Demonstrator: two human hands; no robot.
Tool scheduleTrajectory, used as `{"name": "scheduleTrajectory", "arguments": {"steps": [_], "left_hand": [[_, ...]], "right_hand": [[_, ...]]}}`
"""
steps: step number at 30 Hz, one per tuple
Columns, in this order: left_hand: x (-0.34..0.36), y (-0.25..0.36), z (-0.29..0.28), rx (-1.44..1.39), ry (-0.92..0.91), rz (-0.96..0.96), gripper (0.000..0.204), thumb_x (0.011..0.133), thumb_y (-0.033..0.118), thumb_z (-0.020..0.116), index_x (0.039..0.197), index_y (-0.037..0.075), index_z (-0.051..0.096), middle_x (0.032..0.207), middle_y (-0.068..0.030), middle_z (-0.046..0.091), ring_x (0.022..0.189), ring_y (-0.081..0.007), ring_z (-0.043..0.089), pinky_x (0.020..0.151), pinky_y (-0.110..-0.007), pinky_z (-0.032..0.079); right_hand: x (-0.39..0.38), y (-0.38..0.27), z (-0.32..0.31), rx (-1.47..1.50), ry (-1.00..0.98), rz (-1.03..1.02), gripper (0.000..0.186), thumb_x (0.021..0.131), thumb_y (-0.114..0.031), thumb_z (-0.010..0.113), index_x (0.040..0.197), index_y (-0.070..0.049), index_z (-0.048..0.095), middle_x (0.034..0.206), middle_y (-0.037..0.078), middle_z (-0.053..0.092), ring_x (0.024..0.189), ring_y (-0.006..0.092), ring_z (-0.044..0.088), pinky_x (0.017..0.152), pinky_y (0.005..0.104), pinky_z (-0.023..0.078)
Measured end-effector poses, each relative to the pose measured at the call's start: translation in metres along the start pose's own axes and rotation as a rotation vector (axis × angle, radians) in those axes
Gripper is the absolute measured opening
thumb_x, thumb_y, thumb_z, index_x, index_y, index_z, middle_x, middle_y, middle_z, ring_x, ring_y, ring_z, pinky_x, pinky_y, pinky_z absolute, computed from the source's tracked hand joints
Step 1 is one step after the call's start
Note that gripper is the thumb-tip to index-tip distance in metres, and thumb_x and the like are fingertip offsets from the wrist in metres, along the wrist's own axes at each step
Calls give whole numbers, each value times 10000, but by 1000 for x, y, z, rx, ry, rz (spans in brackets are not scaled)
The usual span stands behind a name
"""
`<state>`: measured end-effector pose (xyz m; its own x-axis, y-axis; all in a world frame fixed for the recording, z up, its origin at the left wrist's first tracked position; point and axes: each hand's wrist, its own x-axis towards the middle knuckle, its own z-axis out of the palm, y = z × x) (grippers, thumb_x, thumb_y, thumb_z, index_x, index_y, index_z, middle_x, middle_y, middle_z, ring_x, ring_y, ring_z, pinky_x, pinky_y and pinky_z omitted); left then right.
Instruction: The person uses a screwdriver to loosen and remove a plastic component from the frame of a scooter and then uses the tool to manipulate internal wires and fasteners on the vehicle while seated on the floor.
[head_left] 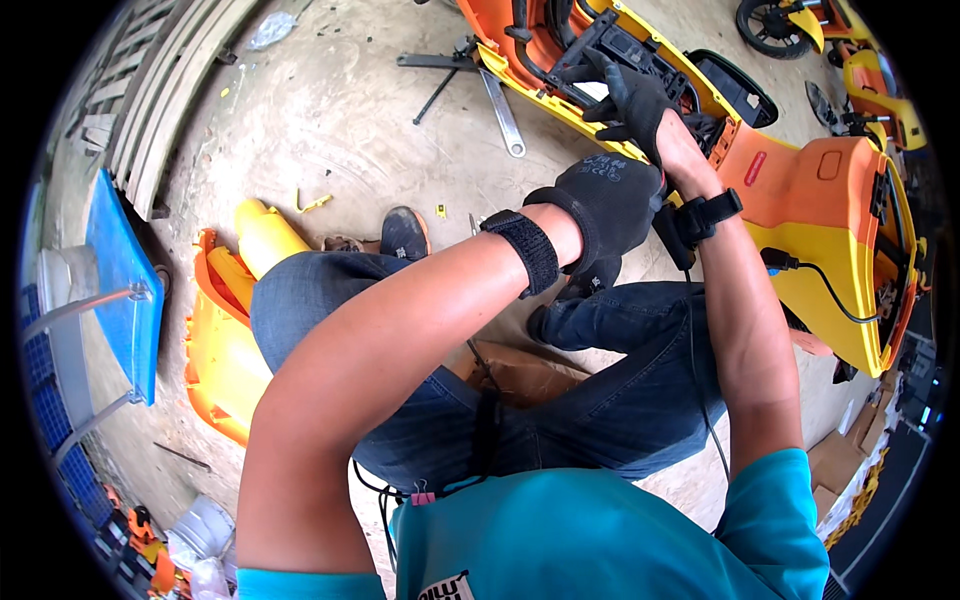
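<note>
My left hand, in a black work glove, is closed beside my right wrist. Its fingertips are turned away, so what they hold, if anything, is hidden. My right hand, also gloved in black, has its fingers spread over the yellow and orange scooter body. Whether those fingers touch the black parts inside the opened shell cannot be told. Black straps circle both wrists, and a small dark device hangs at the right one.
A wrench and a dark rod lie beyond my hands. Orange and yellow panels stand by my left leg. Further left are a blue board and a slatted wooden pallet. A cable hangs from the scooter.
</note>
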<state>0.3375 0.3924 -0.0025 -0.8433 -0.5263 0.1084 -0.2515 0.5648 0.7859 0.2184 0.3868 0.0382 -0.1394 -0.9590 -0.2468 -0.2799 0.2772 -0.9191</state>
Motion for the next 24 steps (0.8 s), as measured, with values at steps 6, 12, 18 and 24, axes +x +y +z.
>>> {"name": "scheduleTrajectory", "arguments": {"steps": [6, 12, 18, 24], "left_hand": [[0, 3, -33, 277, 161, -133, 158, 863, 164, 554, 867, 27, 631, 778, -170, 651, 764, -351, 650, 685, -443, 518], [6, -5, -43, 188, 334, -55, 225, 858, 196, 627, 970, 1, 626, 835, -202, 637, 820, -355, 643, 726, -430, 521], [-4, -5, -36, 236, 108, -113, 249, 833, 123, 618, 1044, -6, 643, 931, -204, 659, 923, -342, 645, 808, -412, 522], [3, -14, -31, 220, 3, -205, 243, 786, 59, 594, 1014, -8, 644, 901, -217, 667, 905, -363, 652, 796, -426, 526]], "right_hand": [[31, 69, -36, -535, -84, -543, 314, 890, -133, 474, 1137, 27, 585, 1097, 243, 623, 900, 375, 604, 816, 380, 495], [10, 91, -13, -819, -224, -635, 239, 874, -153, 498, 992, -7, 647, 1001, 186, 667, 972, 368, 613, 859, 407, 482], [3, 89, -3, -978, -446, -353, 253, 891, -187, 485, 1024, -37, 640, 1053, 210, 650, 1033, 392, 580, 880, 420, 468], [-6, 83, 7, -983, -420, -224, 271, 897, -217, 492, 984, -16, 653, 1024, 208, 664, 1009, 398, 591, 863, 423, 469]]}}
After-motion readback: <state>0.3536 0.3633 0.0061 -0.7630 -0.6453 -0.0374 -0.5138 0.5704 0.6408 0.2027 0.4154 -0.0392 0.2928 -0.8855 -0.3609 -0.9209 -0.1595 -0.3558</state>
